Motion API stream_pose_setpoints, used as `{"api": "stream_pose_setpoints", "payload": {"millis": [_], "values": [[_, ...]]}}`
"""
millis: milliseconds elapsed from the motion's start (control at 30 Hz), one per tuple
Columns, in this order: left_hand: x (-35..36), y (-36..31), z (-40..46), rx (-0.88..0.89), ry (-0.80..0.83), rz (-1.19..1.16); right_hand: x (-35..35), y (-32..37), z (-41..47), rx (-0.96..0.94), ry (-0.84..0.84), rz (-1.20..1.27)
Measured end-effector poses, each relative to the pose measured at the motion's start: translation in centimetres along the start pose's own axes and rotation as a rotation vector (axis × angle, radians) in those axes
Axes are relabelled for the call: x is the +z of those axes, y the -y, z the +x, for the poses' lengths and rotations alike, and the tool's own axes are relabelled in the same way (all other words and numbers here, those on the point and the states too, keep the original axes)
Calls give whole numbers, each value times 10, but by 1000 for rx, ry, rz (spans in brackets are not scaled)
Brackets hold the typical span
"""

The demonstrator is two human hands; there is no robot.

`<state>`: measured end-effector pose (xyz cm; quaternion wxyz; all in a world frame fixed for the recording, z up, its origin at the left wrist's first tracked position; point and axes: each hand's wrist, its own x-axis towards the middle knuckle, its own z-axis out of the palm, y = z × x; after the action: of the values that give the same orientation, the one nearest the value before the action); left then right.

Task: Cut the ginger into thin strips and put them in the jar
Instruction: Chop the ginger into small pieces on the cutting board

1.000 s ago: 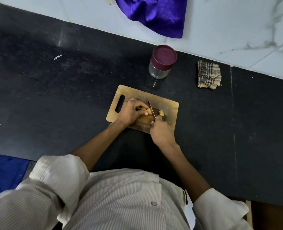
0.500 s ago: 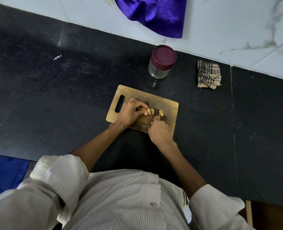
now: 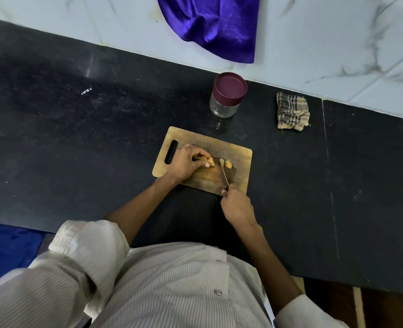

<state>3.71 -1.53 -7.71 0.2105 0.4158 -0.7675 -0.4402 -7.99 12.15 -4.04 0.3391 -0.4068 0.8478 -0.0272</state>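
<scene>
Two chunks of ginger on the board now instead of one. A second ago my knife [image 3: 224, 173] was standing right in the middle of the root, and now it's pulled back toward me, blade lying low across the cutting board [image 3: 238, 152], with a small cut-off piece [image 3: 228, 163] sitting just past its tip. So that slice went through.

My left hand [image 3: 186, 163] is still curled over the main ginger piece [image 3: 210, 161], fingertips pinching it down on the board. My right hand [image 3: 237, 205] is wrapped tight around the knife handle, hanging off the near edge of the board.

Honestly this is early days. What came off looks like a chunk, not a thin strip, so there's plenty more slicing before anything counts as strips. The jar [image 3: 227, 94] is sitting on the desk [image 3: 77, 138] just behind the board with its maroon lid on, so nothing's gone in yet and I'll have to open it first.

Checked rag [image 3: 292, 111] is off to the right, well clear.
</scene>
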Motion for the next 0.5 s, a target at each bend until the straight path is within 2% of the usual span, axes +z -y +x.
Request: {"api": "stream_pose_setpoints", "payload": {"millis": [233,500], "values": [[0,2,0,-9,-7,-11,-4,3,-6,-38,-52,62],[0,3,1,-16,7,-18,-4,17,-4,-84,-32,33]]}}
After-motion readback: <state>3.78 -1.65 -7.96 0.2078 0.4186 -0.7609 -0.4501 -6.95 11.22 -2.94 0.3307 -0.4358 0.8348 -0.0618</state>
